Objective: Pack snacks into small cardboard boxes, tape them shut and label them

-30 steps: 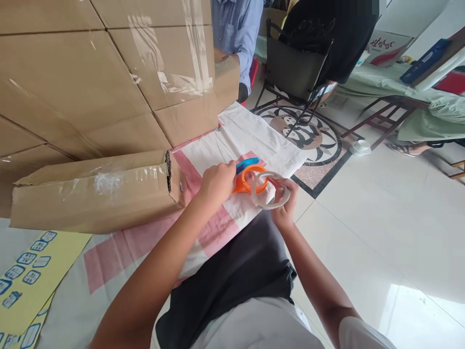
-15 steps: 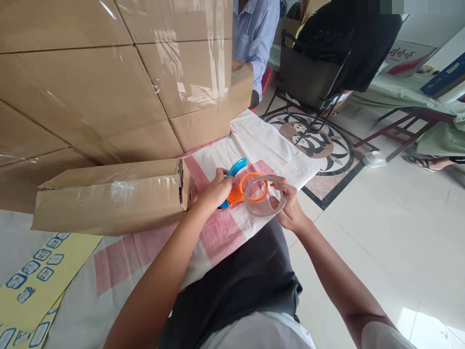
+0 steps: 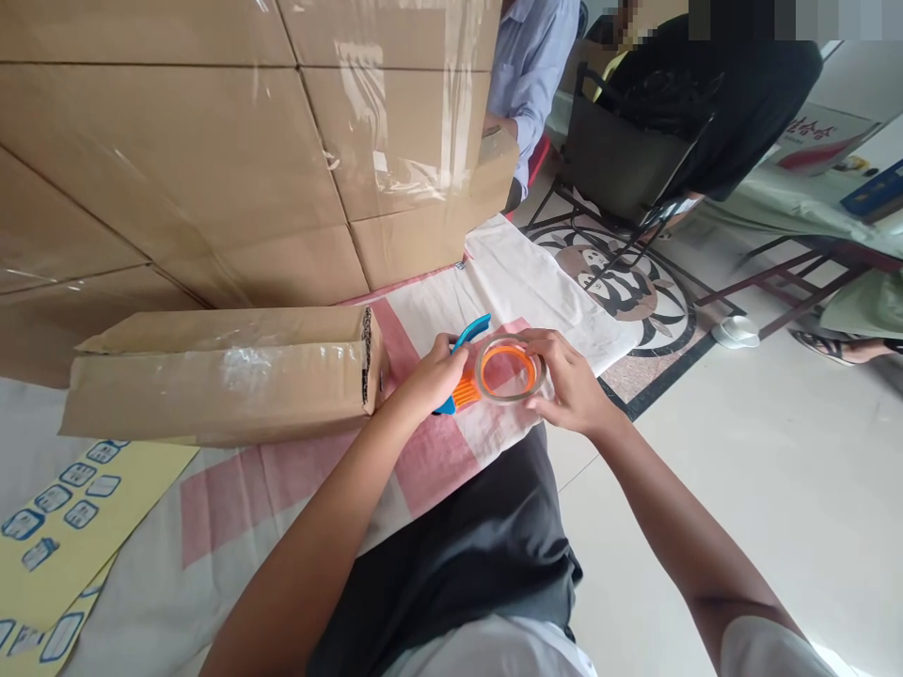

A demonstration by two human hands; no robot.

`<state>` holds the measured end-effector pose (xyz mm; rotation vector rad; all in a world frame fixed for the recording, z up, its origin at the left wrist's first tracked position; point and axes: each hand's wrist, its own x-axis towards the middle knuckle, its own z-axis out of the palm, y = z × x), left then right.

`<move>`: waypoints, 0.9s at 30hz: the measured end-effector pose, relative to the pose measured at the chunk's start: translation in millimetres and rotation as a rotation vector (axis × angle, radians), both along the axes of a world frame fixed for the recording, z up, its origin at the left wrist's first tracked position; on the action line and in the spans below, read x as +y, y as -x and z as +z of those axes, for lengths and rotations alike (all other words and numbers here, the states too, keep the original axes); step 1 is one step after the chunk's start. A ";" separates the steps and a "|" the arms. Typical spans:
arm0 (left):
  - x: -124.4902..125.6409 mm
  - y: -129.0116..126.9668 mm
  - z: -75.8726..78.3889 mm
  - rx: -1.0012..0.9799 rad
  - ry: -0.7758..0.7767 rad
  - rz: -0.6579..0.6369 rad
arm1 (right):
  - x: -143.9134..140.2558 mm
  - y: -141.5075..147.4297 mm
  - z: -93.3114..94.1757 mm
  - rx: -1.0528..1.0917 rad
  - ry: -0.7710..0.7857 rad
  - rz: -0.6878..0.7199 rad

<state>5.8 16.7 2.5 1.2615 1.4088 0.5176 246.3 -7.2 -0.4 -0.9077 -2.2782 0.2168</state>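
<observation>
left hand (image 3: 432,374): fingers curled tight round the blue handle (image 3: 466,340) of the dispenser (image 3: 471,376), held just off the long box's end
right hand (image 3: 570,384): fingers half open, pinched on the rim of the tape roll (image 3: 509,369), thumb on the near edge
tape roll: thin clear ring, laid over the dispenser's orange hoop, right above the cloth
dispenser: plastic, blue curved grip, orange ribbed bit and round hoop
long box (image 3: 226,374): brown cardboard, flat on its side, wrapped in shiny tape, open corrugated end pointed at the hands
stack (image 3: 246,141): big taped cartons packed behind, view past them blocked
cloth (image 3: 494,282): white with pink bands, a bit wrinkled, spread over the counter
sheets (image 3: 56,508): yellow, blue stickers, at far left
chair (image 3: 621,150): black, on the tiled floor, someone seated nearby
</observation>
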 end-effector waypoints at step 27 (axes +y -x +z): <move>-11.4 -7.9 19.1 0.539 -0.237 -0.124 | -6.5 -4.6 24.6 -0.300 0.422 -0.020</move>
